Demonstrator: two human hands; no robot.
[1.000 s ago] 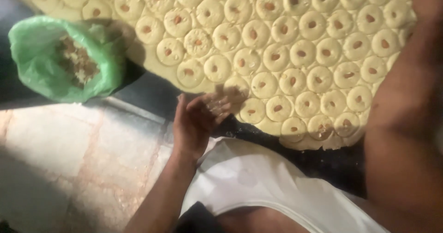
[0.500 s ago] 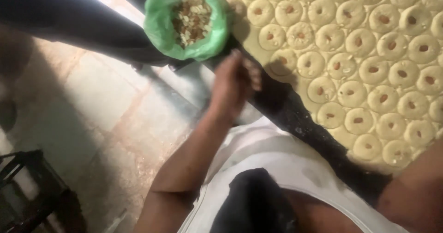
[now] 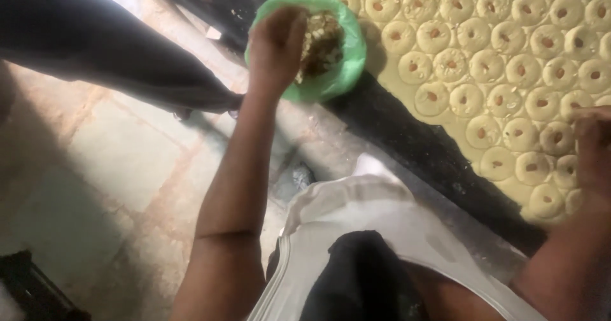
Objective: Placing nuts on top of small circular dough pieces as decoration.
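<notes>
Moved: left hand (image 3: 275,44), now in green bag (image 3: 344,73) upper centre, fingers curled over chopped nuts (image 3: 321,38), grip unclear. Nuts loose, light; pinch. Right hand (image 3: 595,146) rests on sweets (image 3: 503,60).

A thin, glossy green plastic bag (image 3: 337,73) holds rough chopped nuts (image 3: 321,41) beside smooth, matt dough rounds (image 3: 468,82).

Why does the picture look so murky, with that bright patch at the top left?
Head view: daylight blows out the floor near the top edge, while the dark ledge sinks into shadow. The left hand over the green bag is slightly soft. The round sweets are evenly lit, without glare.
</notes>
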